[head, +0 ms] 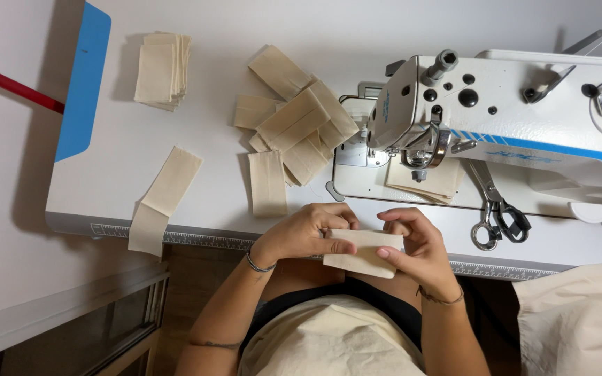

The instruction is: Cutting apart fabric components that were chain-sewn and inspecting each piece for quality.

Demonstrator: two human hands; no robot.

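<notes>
Low in the centre of the frame, the left hand point(306, 233) and right hand point(416, 245) pinch a folded cream fabric strip point(362, 253) by its ends, seemingly light, limp cloth best gripped along its folded edges.

Blue label stripe point(524, 145) along white sewing machine point(538, 104) arm; no packages, screens.

A white sewing table point(196, 167) stands by a white wall point(1, 209), evenly lit.
</notes>
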